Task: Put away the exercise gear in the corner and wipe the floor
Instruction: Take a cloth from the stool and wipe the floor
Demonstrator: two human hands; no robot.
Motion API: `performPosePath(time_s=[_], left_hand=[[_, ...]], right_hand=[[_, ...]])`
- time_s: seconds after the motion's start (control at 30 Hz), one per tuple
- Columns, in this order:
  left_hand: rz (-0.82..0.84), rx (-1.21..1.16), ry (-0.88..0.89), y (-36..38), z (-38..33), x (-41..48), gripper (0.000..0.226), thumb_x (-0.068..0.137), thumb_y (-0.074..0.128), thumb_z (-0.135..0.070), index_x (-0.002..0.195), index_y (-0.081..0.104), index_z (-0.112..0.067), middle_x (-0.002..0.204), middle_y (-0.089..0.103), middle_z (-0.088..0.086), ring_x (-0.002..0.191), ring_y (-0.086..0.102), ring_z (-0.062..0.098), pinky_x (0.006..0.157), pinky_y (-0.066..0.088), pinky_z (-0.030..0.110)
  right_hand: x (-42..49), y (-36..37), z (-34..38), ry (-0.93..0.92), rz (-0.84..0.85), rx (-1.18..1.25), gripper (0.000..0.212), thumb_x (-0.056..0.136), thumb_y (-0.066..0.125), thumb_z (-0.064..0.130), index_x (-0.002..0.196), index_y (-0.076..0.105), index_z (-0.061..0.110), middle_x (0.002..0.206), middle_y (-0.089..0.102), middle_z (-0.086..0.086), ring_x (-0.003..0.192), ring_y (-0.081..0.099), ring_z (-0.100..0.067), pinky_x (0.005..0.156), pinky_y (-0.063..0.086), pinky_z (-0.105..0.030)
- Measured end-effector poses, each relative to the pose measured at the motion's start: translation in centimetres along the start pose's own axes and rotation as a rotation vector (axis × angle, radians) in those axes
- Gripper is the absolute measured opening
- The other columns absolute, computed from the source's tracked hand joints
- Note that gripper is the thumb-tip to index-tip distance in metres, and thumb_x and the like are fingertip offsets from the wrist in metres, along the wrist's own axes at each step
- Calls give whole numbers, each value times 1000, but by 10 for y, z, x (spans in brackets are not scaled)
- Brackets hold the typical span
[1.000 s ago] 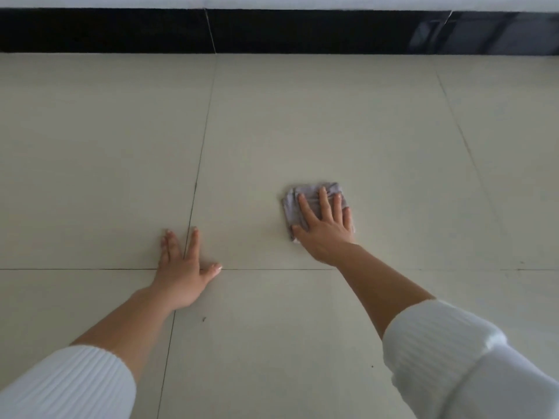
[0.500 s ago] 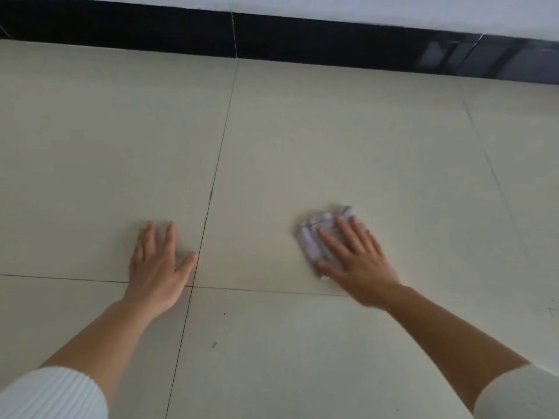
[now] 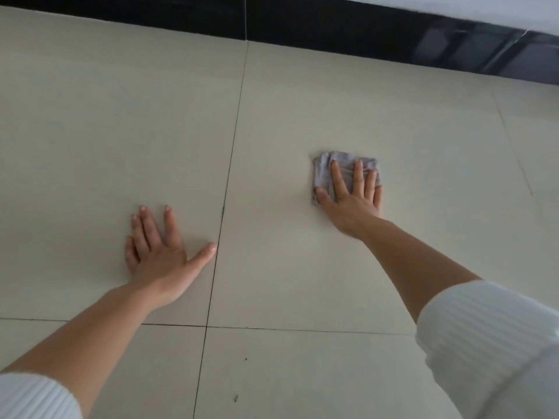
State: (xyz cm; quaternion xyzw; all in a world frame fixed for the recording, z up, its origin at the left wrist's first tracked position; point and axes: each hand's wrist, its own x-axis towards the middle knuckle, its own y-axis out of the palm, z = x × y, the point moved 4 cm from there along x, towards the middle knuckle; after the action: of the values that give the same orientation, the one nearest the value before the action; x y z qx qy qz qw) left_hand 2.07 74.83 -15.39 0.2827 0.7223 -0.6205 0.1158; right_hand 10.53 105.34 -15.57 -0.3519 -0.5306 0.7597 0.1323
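Right hand (image 3: 354, 198) flat, fingers spread, pressing grey cloth (image 3: 338, 170) onto floor (image 3: 302, 267). Left hand (image 3: 160, 252) open, palm down, left of cloth, holding nothing.

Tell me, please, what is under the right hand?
A folded grey cloth lies under the right hand, flat on the floor tile. The tile beneath the cloth is covered and cannot be seen.

No legible text, label, brand, number or sign appears anywhere in the head view. The pale floor tiles (image 3: 302, 116), the grey cloth (image 3: 325, 164) at right and the dark skirting (image 3: 181, 19) along the far edge are all unmarked (plain surfaces only).
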Motion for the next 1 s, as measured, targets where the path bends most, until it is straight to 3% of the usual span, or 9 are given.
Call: performPosePath(time_s=[0.13,0.27,0.4,0.5,0.57,0.7,0.87,1.0], left_hand=[[74,4,5,-2,1,0,103,81,33,-73,142,-31,-19,145,-41,16,134,-40,25,112,-16,44],[100,20,-10,-7,-1,1,105,81,38,-71,144,-27,-18,147,-39,17,136,-37,26,113,-14,45],[110,12,16,-20,-10,-2,105,81,41,-70,145,-23,-16,148,-35,18,138,-34,28,114,-12,45],[144,13,26,-23,-9,-11,106,81,42,-70,145,-23,-17,149,-35,18,138,-33,28,114,-11,46],[141,7,26,-22,-6,-14,106,81,42,-70,145,-25,-18,148,-36,18,138,-34,28,114,-12,46],[173,18,67,-18,-5,-10,106,80,33,-75,141,-31,-18,145,-41,18,134,-39,27,113,-13,46],[155,-3,35,-10,-1,-4,107,55,4,-85,125,-48,-23,142,-47,13,122,-52,18,113,-14,45],[155,-16,36,-12,-5,3,107,54,4,-84,123,-48,-21,141,-48,12,124,-51,20,112,-14,45]], right_hand=[[-64,39,59,-251,74,-73,64,94,12,64,145,-21,44,154,-33,-4,140,-32,-30,115,-17,-45],[-135,63,74,-258,199,-99,62,95,9,61,143,-26,44,149,-40,-3,136,-38,-29,116,-17,-44],[-203,76,85,-159,126,-38,59,95,28,53,151,13,42,160,7,-8,145,3,-33,114,12,-44],[-215,74,81,-148,246,4,65,102,23,46,136,-32,47,148,-38,-1,138,-35,-19,120,-6,-39],[-186,56,73,-35,205,60,59,101,15,50,137,-31,45,144,-43,0,137,-36,-21,119,-10,-40],[-87,28,51,99,106,109,62,98,18,56,148,-15,40,156,-28,-8,143,-25,-30,115,-13,-43],[25,-8,37,109,-6,61,66,95,21,62,149,-10,40,158,-24,-6,144,-22,-28,115,-13,-44],[93,-34,48,106,-73,68,67,95,23,62,151,-5,38,158,-20,-10,145,-19,-31,115,-12,-47]])
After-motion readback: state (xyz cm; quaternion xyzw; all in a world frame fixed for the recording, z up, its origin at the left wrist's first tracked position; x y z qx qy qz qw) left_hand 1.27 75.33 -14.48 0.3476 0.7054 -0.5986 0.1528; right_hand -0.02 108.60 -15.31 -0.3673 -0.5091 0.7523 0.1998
